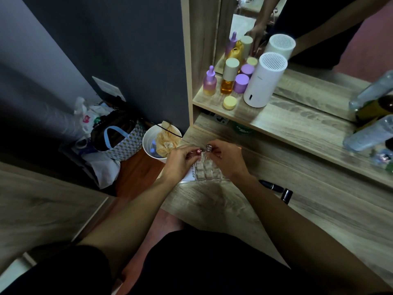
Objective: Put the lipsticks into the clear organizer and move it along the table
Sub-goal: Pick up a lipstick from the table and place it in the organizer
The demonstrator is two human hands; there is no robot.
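I take the clear organizer (204, 169) as my reference. It sits on the wooden table (297, 201) near that table's left edge, between both hands.

Hand state:
- My left hand (180, 161) is at the organizer's left side, fingers pinched on a lipstick with a red end (198, 151), held at the far row of cells.
- My right hand (227, 159) is at the organizer's right side, fingers pinched on a lipstick with a silvery end (208, 148), held just above the far edge of the organizer.

Progress, as I judge it:
- Loading is under way. Two lipsticks are at the far cells; I cannot tell whether either is fully seated.
- The nearer cells look unfilled, though the clear plastic makes this hard to confirm.
- Two dark lipsticks (276, 189) lie on the table to the right of the organizer, well apart from it. These remain to be loaded.
- The organizer has not yet been carried along the table, as I read it; that step follows loading.
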